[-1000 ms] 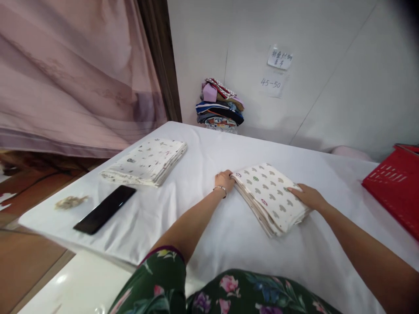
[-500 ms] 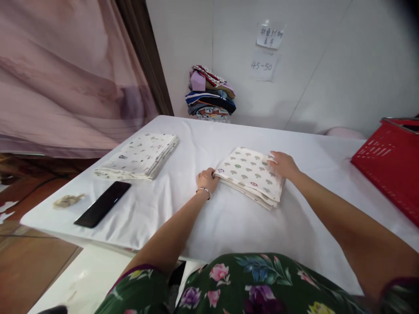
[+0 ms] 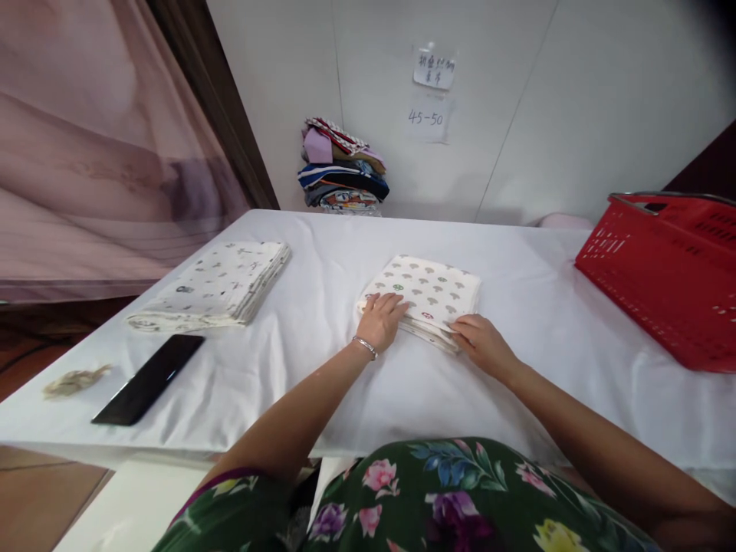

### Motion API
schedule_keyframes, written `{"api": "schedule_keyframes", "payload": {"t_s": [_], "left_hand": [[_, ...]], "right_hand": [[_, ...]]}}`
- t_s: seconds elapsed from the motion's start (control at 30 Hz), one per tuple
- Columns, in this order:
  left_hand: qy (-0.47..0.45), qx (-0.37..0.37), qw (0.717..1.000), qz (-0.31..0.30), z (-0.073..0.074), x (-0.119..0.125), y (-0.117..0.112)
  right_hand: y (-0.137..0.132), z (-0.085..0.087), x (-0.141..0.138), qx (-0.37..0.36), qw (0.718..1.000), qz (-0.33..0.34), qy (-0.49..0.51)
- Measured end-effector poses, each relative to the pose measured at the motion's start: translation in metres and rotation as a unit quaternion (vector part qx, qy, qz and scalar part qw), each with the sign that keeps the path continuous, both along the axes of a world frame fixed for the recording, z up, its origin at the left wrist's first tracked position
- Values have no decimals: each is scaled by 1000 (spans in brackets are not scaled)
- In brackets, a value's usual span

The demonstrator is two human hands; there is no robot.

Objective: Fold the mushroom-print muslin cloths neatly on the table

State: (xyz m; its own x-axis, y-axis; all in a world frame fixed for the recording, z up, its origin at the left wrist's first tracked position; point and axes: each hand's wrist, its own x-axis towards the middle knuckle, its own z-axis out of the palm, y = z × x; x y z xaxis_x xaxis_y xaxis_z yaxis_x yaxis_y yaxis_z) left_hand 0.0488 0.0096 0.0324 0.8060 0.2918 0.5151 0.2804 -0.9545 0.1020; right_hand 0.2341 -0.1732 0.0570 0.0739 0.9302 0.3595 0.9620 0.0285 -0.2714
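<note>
A folded white cloth with small printed shapes lies in the middle of the white-covered table. My left hand, a thin bracelet on its wrist, lies flat on the cloth's near left corner with fingers stretched out. My right hand rests at the cloth's near right edge, its fingers curled against the folded layers. A second folded printed cloth lies to the left, apart from both hands.
A black phone and a small frayed scrap lie near the table's left front edge. A red plastic basket stands at the right. A stack of coloured folded clothes sits against the back wall under two paper notes.
The cloth has been turned square to me. My left hand went from its left edge onto the top. My right hand came from the far side to the near right edge.
</note>
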Motion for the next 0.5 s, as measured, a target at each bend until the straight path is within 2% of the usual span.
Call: {"api": "schedule_keyframes", "payload": {"t_s": [0.13, 0.3, 0.5], "left_hand": [[-3, -7, 999, -44, -4, 5, 0], [-34, -61, 996, -58, -10, 2, 1], [-21, -129, 990, -55, -2, 3, 2]], "right_hand": [[5, 0, -2, 32, 999, -11, -9], [2, -6, -6, 14, 1000, 1, -26], [-6, -10, -11, 32, 999, -13, -18]]}}
